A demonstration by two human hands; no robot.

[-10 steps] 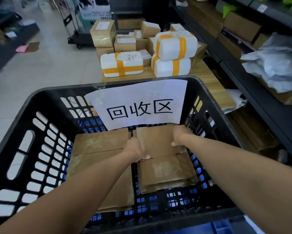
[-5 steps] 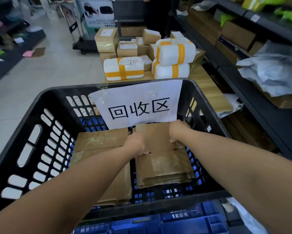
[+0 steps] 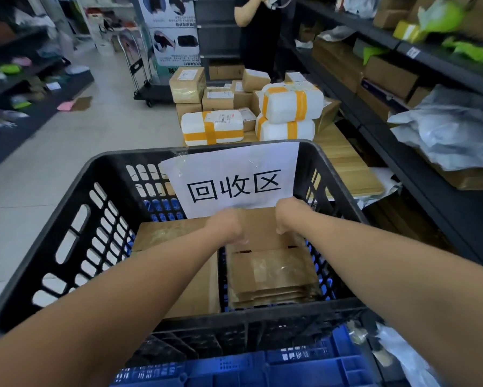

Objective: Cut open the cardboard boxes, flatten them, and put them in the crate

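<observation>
A black crate (image 3: 67,219) fills the foreground, a white paper sign (image 3: 234,180) taped to its far wall. Inside lie two stacks of flattened cardboard (image 3: 273,277), side by side. Both arms reach in: the left hand (image 3: 229,227) and right hand (image 3: 289,213) rest on the far end of the right-hand stack, though whether their fingers clamp it I cannot tell. Beyond, taped parcels (image 3: 215,127) sit on a wooden bench (image 3: 343,166).

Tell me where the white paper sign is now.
The white paper sign hangs inside the black crate's far wall, centre of the head view, just above both hands and the flattened cardboard.
</observation>
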